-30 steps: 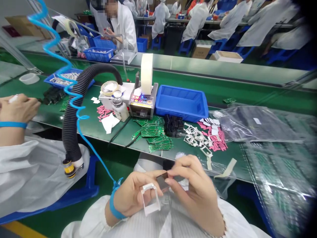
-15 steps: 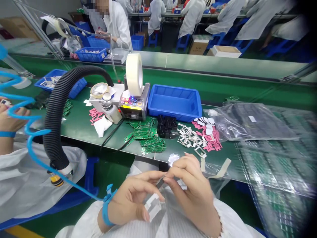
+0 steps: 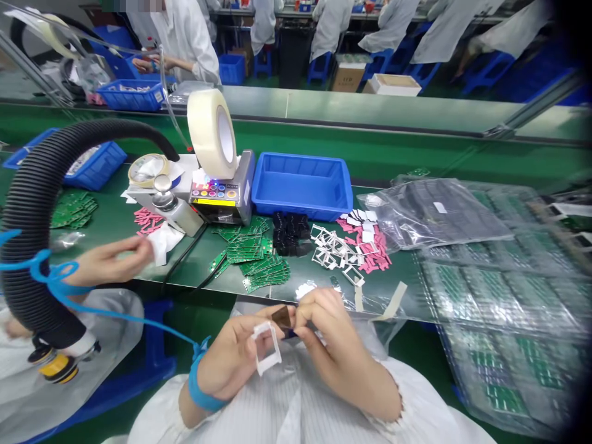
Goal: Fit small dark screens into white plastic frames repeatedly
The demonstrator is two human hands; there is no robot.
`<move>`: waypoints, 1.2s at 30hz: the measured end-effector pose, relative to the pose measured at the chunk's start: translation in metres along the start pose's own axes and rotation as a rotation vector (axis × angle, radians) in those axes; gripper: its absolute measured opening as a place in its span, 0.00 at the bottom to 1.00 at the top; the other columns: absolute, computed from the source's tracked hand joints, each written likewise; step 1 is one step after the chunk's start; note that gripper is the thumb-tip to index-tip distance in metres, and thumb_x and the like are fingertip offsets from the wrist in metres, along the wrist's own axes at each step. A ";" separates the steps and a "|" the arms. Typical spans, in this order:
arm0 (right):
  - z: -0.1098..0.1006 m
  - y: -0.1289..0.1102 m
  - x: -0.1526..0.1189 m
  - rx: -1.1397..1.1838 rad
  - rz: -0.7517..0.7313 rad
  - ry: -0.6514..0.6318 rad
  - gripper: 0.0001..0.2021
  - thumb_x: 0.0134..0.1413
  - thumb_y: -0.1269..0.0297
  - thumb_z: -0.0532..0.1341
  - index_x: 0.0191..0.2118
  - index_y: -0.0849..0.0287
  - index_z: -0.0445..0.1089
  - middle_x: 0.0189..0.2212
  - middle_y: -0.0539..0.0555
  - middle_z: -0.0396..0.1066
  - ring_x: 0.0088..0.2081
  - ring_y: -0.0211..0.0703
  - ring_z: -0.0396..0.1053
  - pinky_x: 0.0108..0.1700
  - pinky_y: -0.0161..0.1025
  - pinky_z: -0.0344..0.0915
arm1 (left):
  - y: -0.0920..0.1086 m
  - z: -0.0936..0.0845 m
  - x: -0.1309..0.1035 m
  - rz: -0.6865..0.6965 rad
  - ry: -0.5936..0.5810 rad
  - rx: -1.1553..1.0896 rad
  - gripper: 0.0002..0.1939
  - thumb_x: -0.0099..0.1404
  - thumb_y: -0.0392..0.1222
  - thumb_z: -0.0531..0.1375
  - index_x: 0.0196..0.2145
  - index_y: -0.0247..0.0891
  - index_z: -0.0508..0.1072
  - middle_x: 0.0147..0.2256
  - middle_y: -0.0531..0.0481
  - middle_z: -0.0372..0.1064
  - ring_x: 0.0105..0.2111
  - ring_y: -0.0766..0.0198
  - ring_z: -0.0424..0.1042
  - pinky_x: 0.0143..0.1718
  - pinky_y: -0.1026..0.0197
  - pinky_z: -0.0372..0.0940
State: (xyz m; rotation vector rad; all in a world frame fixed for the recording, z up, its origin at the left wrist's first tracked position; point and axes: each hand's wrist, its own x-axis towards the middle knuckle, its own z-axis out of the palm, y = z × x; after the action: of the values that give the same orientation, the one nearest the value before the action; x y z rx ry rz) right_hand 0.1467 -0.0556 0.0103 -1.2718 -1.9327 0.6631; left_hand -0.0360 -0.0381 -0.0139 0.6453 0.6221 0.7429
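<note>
My left hand [image 3: 231,354], with a blue wrist strap, holds a small white plastic frame [image 3: 267,349] in its fingers. Between that hand's fingertips is a small dark rectangular panel [image 3: 281,317]. My right hand [image 3: 330,336] is closed in a pinch at the panel's right edge; whether a thin film is also caught there, I cannot tell. Both hands are over my lap, just before the bench edge. On the bench ahead lie similar white frames [image 3: 335,250], black parts [image 3: 290,233], pink strips [image 3: 377,250] and green circuit boards [image 3: 266,271].
Behind the parts stand a blue bin [image 3: 303,188] and a tape dispenser [image 3: 224,191] with a large roll. A black hose [image 3: 25,185] arches at left. A co-worker's hand [image 3: 115,259] touches white paper [image 3: 164,243]. Bagged trays [image 3: 499,277] cover the right side.
The view has shifted right. My left hand has turned the white frame and the panel so their faces show more. The co-worker's hand has reached across to the white paper.
</note>
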 end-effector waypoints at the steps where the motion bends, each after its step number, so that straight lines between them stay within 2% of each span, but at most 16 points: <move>1: -0.002 0.006 -0.002 0.028 0.033 -0.016 0.07 0.61 0.71 0.49 0.30 0.57 0.57 0.28 0.49 0.61 0.33 0.39 0.60 0.38 0.40 0.55 | -0.001 -0.001 0.003 0.003 0.032 -0.072 0.20 0.49 0.56 0.65 0.32 0.37 0.79 0.50 0.39 0.70 0.53 0.45 0.65 0.57 0.46 0.54; 3: -0.001 0.024 -0.005 -0.047 0.117 -0.028 0.09 0.61 0.69 0.48 0.29 0.57 0.56 0.28 0.50 0.61 0.32 0.39 0.60 0.35 0.38 0.56 | -0.001 -0.005 0.007 0.032 0.099 -0.163 0.19 0.50 0.53 0.66 0.34 0.35 0.79 0.49 0.40 0.72 0.53 0.47 0.65 0.59 0.47 0.52; 5: 0.007 0.047 -0.006 -0.241 0.196 -0.027 0.10 0.60 0.70 0.49 0.26 0.58 0.58 0.26 0.51 0.62 0.31 0.41 0.60 0.34 0.39 0.56 | 0.000 -0.009 0.011 0.044 0.158 -0.189 0.18 0.49 0.50 0.67 0.35 0.34 0.79 0.48 0.41 0.72 0.54 0.49 0.64 0.60 0.50 0.51; 7: 0.014 0.066 -0.006 -0.402 0.239 -0.008 0.10 0.57 0.73 0.51 0.25 0.59 0.61 0.25 0.54 0.63 0.31 0.44 0.61 0.35 0.42 0.54 | 0.000 -0.010 0.012 0.012 0.172 -0.183 0.19 0.49 0.50 0.67 0.35 0.33 0.79 0.49 0.40 0.71 0.55 0.49 0.64 0.60 0.51 0.51; 9: 0.017 0.071 -0.005 -0.448 0.250 0.027 0.07 0.55 0.73 0.52 0.28 0.61 0.65 0.28 0.56 0.66 0.33 0.47 0.62 0.37 0.44 0.54 | -0.001 -0.008 0.012 -0.026 0.158 -0.162 0.19 0.49 0.50 0.67 0.35 0.33 0.79 0.49 0.40 0.72 0.55 0.49 0.63 0.60 0.52 0.52; 11: 0.012 0.061 -0.005 -0.434 0.184 0.033 0.06 0.55 0.70 0.55 0.38 0.61 0.67 0.35 0.57 0.68 0.40 0.48 0.63 0.42 0.46 0.55 | -0.002 -0.004 0.011 -0.067 0.130 -0.125 0.20 0.49 0.51 0.67 0.35 0.33 0.79 0.48 0.39 0.72 0.54 0.48 0.64 0.59 0.52 0.54; 14: 0.002 0.032 -0.004 -0.358 -0.061 -0.008 0.19 0.53 0.59 0.59 0.50 0.57 0.62 0.46 0.56 0.67 0.47 0.47 0.62 0.51 0.49 0.52 | -0.004 0.003 0.006 -0.146 0.105 -0.070 0.19 0.47 0.51 0.68 0.34 0.34 0.79 0.45 0.40 0.74 0.49 0.48 0.68 0.54 0.52 0.60; 16: 0.002 0.018 -0.003 -0.372 -0.203 0.010 0.15 0.55 0.57 0.59 0.48 0.54 0.64 0.45 0.52 0.70 0.47 0.46 0.62 0.55 0.53 0.46 | -0.006 0.004 0.002 -0.190 0.118 -0.057 0.19 0.47 0.50 0.68 0.34 0.36 0.79 0.40 0.42 0.76 0.45 0.50 0.71 0.51 0.51 0.62; 19: 0.007 0.014 -0.001 -0.418 -0.269 0.101 0.06 0.58 0.62 0.56 0.40 0.53 0.68 0.37 0.45 0.74 0.41 0.41 0.64 0.58 0.56 0.40 | -0.007 0.002 0.000 -0.214 0.159 -0.053 0.20 0.46 0.49 0.68 0.37 0.37 0.79 0.37 0.44 0.76 0.43 0.50 0.72 0.51 0.50 0.62; 22: 0.010 0.018 0.000 -0.250 -0.214 0.151 0.06 0.56 0.60 0.60 0.39 0.54 0.68 0.35 0.45 0.75 0.39 0.38 0.67 0.59 0.56 0.39 | -0.006 -0.002 -0.001 -0.199 0.172 -0.114 0.18 0.47 0.49 0.68 0.35 0.37 0.79 0.37 0.44 0.76 0.44 0.50 0.72 0.51 0.50 0.62; 24: 0.010 0.019 0.001 0.031 -0.136 0.133 0.12 0.51 0.56 0.64 0.38 0.55 0.68 0.36 0.48 0.75 0.38 0.39 0.69 0.59 0.54 0.44 | -0.006 -0.002 0.000 -0.208 0.112 -0.209 0.17 0.47 0.51 0.68 0.32 0.37 0.79 0.37 0.43 0.76 0.44 0.47 0.72 0.50 0.47 0.63; 26: 0.012 0.018 0.001 0.394 -0.069 0.079 0.16 0.45 0.53 0.67 0.38 0.56 0.68 0.36 0.51 0.75 0.38 0.40 0.70 0.55 0.50 0.54 | -0.005 0.001 0.000 -0.217 0.008 -0.290 0.18 0.45 0.54 0.68 0.27 0.37 0.78 0.37 0.40 0.76 0.45 0.43 0.71 0.50 0.43 0.62; 28: 0.017 0.018 0.001 0.720 -0.040 0.049 0.18 0.41 0.53 0.69 0.38 0.55 0.69 0.35 0.52 0.75 0.39 0.41 0.70 0.49 0.45 0.61 | -0.004 0.007 -0.001 -0.191 -0.083 -0.322 0.18 0.44 0.56 0.68 0.24 0.36 0.78 0.38 0.38 0.76 0.46 0.40 0.70 0.49 0.41 0.62; 30: 0.022 0.018 0.001 0.926 -0.026 0.049 0.19 0.39 0.56 0.71 0.38 0.53 0.69 0.35 0.51 0.74 0.41 0.41 0.69 0.47 0.43 0.64 | -0.003 0.014 -0.001 -0.135 -0.134 -0.319 0.19 0.44 0.57 0.67 0.22 0.36 0.77 0.37 0.37 0.75 0.46 0.41 0.70 0.48 0.42 0.63; 33: 0.023 0.015 0.000 0.987 -0.035 0.034 0.21 0.40 0.53 0.69 0.41 0.52 0.68 0.39 0.52 0.73 0.45 0.43 0.67 0.47 0.44 0.64 | 0.001 0.020 -0.003 -0.086 -0.152 -0.262 0.21 0.44 0.60 0.66 0.22 0.36 0.77 0.37 0.38 0.74 0.45 0.42 0.69 0.47 0.45 0.63; 36: 0.010 0.006 0.001 0.736 -0.045 0.104 0.18 0.49 0.49 0.63 0.43 0.53 0.66 0.38 0.54 0.70 0.43 0.44 0.66 0.42 0.44 0.65 | 0.006 0.020 -0.006 -0.056 -0.149 -0.141 0.20 0.46 0.59 0.65 0.23 0.38 0.79 0.42 0.40 0.70 0.44 0.46 0.68 0.47 0.47 0.61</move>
State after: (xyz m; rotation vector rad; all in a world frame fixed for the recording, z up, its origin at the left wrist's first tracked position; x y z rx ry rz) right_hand 0.1416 -0.0522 0.0000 -0.7718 -1.4129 1.1242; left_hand -0.0277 -0.0452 0.0048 0.5458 0.4450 0.6730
